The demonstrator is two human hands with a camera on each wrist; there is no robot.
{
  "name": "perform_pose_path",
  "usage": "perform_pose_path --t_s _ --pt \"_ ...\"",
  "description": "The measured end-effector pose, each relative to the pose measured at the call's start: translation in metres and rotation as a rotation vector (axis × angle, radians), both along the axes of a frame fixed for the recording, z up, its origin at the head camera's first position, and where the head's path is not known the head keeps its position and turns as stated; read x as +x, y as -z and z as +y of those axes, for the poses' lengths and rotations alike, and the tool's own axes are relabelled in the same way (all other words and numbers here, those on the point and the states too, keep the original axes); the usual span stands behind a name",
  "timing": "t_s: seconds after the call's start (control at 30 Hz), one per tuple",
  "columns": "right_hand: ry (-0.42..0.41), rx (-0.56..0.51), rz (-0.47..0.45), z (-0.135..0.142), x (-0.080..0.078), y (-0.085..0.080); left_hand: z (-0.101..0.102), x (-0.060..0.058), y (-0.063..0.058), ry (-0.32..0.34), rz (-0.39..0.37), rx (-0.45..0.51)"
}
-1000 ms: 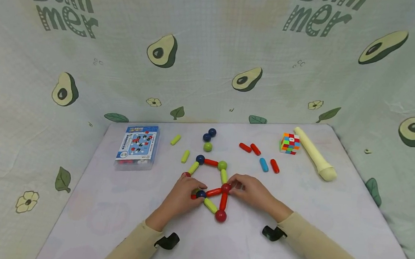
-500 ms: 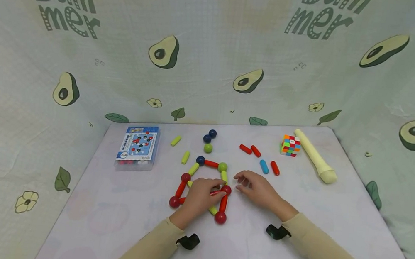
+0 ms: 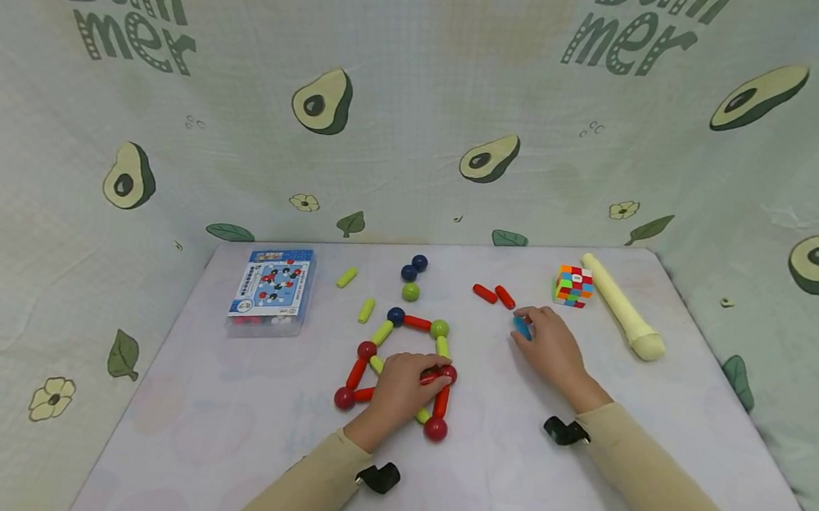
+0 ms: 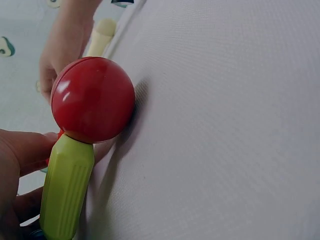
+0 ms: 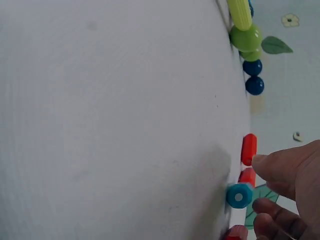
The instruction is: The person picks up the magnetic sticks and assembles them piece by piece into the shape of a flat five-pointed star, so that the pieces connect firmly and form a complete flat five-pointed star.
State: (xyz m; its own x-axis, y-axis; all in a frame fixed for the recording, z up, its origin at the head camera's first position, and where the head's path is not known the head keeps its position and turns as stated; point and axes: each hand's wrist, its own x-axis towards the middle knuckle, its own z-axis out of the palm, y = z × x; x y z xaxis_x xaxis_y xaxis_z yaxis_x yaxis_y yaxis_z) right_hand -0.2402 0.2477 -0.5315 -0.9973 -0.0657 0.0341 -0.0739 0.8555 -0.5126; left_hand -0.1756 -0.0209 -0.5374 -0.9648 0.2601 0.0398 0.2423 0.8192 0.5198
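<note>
Near the table's middle lies a joined frame of magnetic rods and balls. My left hand point(image 3: 400, 390) pinches a red magnetic rod point(image 3: 430, 379) of it beside a red ball point(image 3: 448, 374), covering part of the frame. The left wrist view shows another red ball point(image 4: 92, 100) up close, joined to a yellow-green rod point(image 4: 67, 187). My right hand point(image 3: 552, 351) is over a loose blue rod point(image 3: 522, 327). In the right wrist view its thumb and fingers are spread apart, close to the blue rod's end point(image 5: 239, 196).
Two red rods point(image 3: 484, 293) lie beyond my right hand, with a puzzle cube point(image 3: 573, 286) and a pale yellow club-like stick point(image 3: 622, 307) farther right. Dark blue balls point(image 3: 419, 262), a green ball point(image 3: 410, 292) and yellow-green rods point(image 3: 366, 311) lie behind the frame. A boxed set point(image 3: 271, 291) stands left.
My left hand has moved right, from the blue ball to the red rod by the red ball. My right hand has left the frame and gone right and away to the blue rod.
</note>
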Motion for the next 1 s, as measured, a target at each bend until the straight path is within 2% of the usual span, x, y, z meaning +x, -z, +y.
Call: perform_pose_path --t_s 0.13,0.3,0.8,1.0 --pt "0.012 0.07 -0.003 0.003 -0.002 0.003 0.001 0.0 0.001 -0.001 0.006 0.008" --pt "-0.016 0.081 -0.009 0.004 -0.002 0.007 0.0 0.001 0.001 -0.002 0.008 0.019" --pt "-0.147 -0.053 -0.05 -0.021 0.016 0.008 -0.005 0.002 0.006 -0.012 0.011 0.037" --pt "-0.169 -0.084 -0.036 -0.031 0.016 0.01 -0.006 0.002 0.007 -0.004 0.013 0.037"
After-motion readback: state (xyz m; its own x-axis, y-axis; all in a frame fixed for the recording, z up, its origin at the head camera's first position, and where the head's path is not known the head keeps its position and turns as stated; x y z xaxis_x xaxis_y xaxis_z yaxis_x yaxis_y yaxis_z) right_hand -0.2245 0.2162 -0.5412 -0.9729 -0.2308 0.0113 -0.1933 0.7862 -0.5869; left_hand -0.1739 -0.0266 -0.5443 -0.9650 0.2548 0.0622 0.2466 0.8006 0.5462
